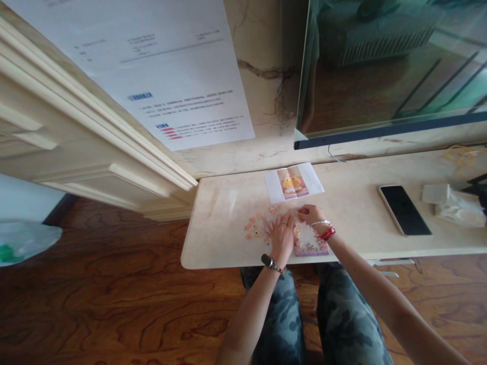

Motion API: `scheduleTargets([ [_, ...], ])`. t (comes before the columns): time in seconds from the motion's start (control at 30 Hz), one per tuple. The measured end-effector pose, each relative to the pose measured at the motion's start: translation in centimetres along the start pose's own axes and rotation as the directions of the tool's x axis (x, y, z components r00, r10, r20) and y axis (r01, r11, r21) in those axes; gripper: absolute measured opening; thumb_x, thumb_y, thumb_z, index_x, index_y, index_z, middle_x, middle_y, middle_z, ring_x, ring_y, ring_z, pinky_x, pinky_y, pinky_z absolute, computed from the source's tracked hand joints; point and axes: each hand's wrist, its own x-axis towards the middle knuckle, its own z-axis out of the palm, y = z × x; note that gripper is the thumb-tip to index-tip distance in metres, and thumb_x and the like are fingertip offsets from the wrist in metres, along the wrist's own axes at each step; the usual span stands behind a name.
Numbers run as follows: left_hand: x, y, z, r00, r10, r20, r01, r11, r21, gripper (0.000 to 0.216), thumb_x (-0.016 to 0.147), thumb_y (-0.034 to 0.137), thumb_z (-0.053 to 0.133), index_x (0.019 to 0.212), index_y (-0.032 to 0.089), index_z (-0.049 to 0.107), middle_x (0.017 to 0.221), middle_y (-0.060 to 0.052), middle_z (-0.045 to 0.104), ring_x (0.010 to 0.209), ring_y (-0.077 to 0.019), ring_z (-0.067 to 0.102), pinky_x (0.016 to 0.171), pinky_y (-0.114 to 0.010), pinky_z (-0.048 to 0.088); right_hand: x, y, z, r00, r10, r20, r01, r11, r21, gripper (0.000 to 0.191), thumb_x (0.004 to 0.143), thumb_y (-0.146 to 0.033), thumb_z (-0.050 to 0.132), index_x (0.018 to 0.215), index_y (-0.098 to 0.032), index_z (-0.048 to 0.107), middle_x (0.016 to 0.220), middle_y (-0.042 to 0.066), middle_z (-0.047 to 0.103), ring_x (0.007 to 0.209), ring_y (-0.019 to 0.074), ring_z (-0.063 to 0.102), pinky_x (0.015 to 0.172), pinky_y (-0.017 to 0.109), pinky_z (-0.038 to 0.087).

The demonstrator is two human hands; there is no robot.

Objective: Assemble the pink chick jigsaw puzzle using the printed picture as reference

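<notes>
A partly assembled jigsaw puzzle point(312, 250) lies near the table's front edge, pink-purple along its bottom, with a pale gap in its middle. My left hand point(281, 234) rests with fingers stretched out over the puzzle's left side, next to the loose pieces. My right hand point(310, 214) is at the puzzle's top edge, its fingers pinched together; whatever is between them is too small to make out. Loose puzzle pieces point(254, 228) in pink, orange and yellow are scattered left of my left hand. Behind the hands lies a paper sheet with a printed picture point(292, 183) of yellow figures.
On the right of the table point(216, 218) lie a phone point(405, 210) and a clear plastic bag point(460, 207). A large dark screen point(380, 76) stands behind. Printed paper point(182, 81) hangs on the wall. A cabinet door point(114, 182) is at the left.
</notes>
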Motion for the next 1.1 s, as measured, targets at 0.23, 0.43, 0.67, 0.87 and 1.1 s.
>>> scheduleTargets([
  [0.23,0.0,0.0,0.1,0.999,0.035,0.01,-0.035,0.999,0.02,0.042,0.084,0.024,0.034,0.126,0.029,0.031,0.124,-0.005,0.044,0.115,-0.0257,0.034,0.089,-0.048,0.032,-0.3,-0.4,0.1,0.969,-0.249,0.006,0.238,0.919,-0.316,0.02,0.074,-0.021,0.047,0.069,-0.014,0.066,0.071,0.007,0.065,0.068,0.0143,0.055,0.062,0.022,0.037],
  [0.43,0.0,0.0,0.0,0.999,0.037,0.0,-0.037,0.999,0.009,0.041,0.084,0.024,0.034,0.124,0.029,0.034,0.123,-0.005,0.044,0.114,-0.0259,0.035,0.088,-0.049,0.032,-0.5,0.0,0.0,0.962,-0.274,0.002,0.258,0.904,-0.342,0.02,0.075,-0.02,0.047,0.08,-0.015,0.066,0.072,0.006,0.063,0.068,0.0133,0.053,0.065,0.021,0.038],
  [0.67,-0.1,0.1,0.3,0.999,0.042,-0.025,-0.042,0.999,0.0,0.039,0.085,0.026,0.032,0.124,0.028,0.036,0.122,-0.006,0.045,0.112,-0.0256,0.036,0.088,-0.048,0.032,-0.4,0.5,0.2,0.939,-0.344,0.028,0.332,0.878,-0.344,0.018,0.075,-0.02,0.05,0.086,-0.016,0.064,0.075,0.005,0.06,0.071,0.0123,0.052,0.065,0.02,0.039],
  [0.87,-0.1,0.0,0.6,0.999,0.025,-0.028,-0.025,1.0,0.005,0.039,0.085,0.025,0.031,0.124,0.026,0.036,0.121,-0.007,0.046,0.112,-0.0249,0.036,0.089,-0.048,0.031,-0.7,0.5,0.7,0.938,-0.336,0.084,0.334,0.813,-0.477,0.025,0.083,-0.024,0.04,0.081,-0.015,0.063,0.081,0.007,0.058,0.069,0.0109,0.051,0.061,0.019,0.038],
  [1.1,-0.1,0.0,0.7,0.999,0.037,-0.04,-0.036,0.999,0.024,0.038,0.085,0.025,0.031,0.122,0.029,0.037,0.122,-0.005,0.045,0.113,-0.0249,0.036,0.089,-0.048,0.032,-1.6,-0.4,0.6,0.938,-0.306,0.163,0.337,0.692,-0.638,0.032,0.086,-0.024,0.03,0.093,-0.016,0.06,0.087,0.009,0.057,0.068,0.0133,0.052,0.055,0.022,0.033],
])
